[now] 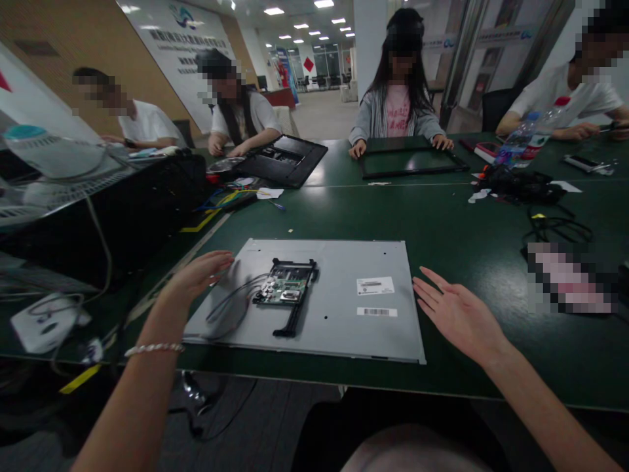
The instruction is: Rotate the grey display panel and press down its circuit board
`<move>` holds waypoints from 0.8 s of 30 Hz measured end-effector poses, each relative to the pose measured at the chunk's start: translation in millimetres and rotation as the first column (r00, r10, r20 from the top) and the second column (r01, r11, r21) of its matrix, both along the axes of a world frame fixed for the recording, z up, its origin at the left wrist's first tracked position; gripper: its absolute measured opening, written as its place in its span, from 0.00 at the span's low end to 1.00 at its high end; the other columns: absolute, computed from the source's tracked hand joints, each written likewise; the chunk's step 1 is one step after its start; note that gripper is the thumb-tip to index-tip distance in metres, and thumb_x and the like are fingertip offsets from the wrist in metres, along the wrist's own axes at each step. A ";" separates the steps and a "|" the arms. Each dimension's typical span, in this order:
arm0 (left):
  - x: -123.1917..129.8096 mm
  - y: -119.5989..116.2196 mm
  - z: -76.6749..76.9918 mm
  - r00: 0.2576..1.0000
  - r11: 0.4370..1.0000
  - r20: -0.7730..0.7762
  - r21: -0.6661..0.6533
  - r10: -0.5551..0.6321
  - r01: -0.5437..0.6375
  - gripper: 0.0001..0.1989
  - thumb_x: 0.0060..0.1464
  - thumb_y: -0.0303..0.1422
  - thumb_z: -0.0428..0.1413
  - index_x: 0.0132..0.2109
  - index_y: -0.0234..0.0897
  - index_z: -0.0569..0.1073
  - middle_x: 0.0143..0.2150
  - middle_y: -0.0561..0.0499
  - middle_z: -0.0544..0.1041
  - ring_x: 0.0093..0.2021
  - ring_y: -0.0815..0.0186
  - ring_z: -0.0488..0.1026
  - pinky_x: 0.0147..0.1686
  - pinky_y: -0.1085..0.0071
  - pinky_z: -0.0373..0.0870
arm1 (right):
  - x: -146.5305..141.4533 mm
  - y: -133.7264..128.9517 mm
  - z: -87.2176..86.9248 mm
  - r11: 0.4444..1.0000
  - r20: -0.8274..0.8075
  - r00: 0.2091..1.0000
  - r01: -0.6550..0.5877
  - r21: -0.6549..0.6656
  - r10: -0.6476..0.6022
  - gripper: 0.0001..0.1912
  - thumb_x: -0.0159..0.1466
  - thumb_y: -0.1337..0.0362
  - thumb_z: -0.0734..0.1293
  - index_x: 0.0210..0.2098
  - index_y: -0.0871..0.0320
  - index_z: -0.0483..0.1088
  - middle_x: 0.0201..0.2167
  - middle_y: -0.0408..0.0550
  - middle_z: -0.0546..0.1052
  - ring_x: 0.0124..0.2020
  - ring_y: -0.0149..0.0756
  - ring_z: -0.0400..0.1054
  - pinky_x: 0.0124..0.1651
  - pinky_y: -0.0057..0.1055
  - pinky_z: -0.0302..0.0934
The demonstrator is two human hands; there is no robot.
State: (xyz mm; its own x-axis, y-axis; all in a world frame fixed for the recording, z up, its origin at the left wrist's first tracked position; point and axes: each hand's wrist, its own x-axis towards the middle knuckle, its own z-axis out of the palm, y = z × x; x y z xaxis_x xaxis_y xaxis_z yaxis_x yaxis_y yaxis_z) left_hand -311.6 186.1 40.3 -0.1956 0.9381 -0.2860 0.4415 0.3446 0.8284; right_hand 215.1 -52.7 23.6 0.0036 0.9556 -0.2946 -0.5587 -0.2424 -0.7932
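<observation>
A flat grey metal-backed display panel [339, 295] lies face down on the green table, close to its front edge. On its back sits a small green circuit board [287, 288] in a black plastic bracket [285, 324], with dark cables [236, 295] running off to the left. Two white labels [376, 286] are stuck on the panel's right part. My left hand [199, 275] hovers at the panel's left edge, fingers stretched out, holding nothing. Beside the right edge, my right hand [457, 314] is spread with the palm turned up and inward; whether its fingertips touch the panel I cannot tell.
Across the green table [472, 262], a person's hands rest on a black frame [415, 160]. A black plastic housing [285, 160] lies at the back left, near loose wires [230, 196]. Bottles [518, 137], black cables [555, 223] and a blurred-out phone-like item [570, 278] are on the right.
</observation>
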 end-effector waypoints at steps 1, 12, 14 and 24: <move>1.1 -0.7 0.6 1.000 1.000 -0.004 0.000 -0.002 0.002 0.16 0.53 0.32 0.58 0.50 0.36 0.72 0.48 0.49 0.77 0.49 0.62 0.71 0.38 0.73 0.67 | 0.8 -0.7 -0.7 1.000 -0.012 1.000 0.002 -0.007 -0.002 0.35 0.63 0.54 0.60 0.68 0.52 0.54 0.64 0.49 0.68 0.68 0.41 0.53 0.70 0.44 0.45; 21.1 -7.1 10.8 0.999 1.000 0.027 0.000 -0.018 0.018 0.17 0.51 0.32 0.60 0.48 0.35 0.72 0.48 0.45 0.77 0.48 0.61 0.72 0.40 0.70 0.69 | 5.4 -3.4 1.1 1.000 0.037 0.999 0.019 -0.008 -0.018 0.36 0.62 0.53 0.59 0.68 0.54 0.52 0.60 0.52 0.71 0.67 0.43 0.55 0.71 0.44 0.44; 24.2 -9.6 11.8 0.998 1.000 0.053 0.005 -0.019 0.019 0.15 0.51 0.33 0.59 0.47 0.36 0.72 0.47 0.45 0.77 0.48 0.60 0.73 0.40 0.70 0.70 | 8.2 -3.9 2.7 1.000 0.064 0.998 0.017 -0.003 -0.017 0.37 0.62 0.54 0.59 0.69 0.54 0.51 0.60 0.52 0.71 0.67 0.44 0.56 0.71 0.44 0.45; 48.7 -22.7 14.8 0.984 1.000 0.179 -0.010 -0.005 0.006 0.17 0.50 0.33 0.59 0.48 0.35 0.72 0.46 0.42 0.77 0.47 0.59 0.75 0.38 0.70 0.72 | 31.6 -11.3 6.2 0.998 0.060 0.998 0.040 -0.053 -0.037 0.33 0.60 0.57 0.65 0.65 0.53 0.58 0.57 0.51 0.74 0.65 0.42 0.60 0.71 0.42 0.44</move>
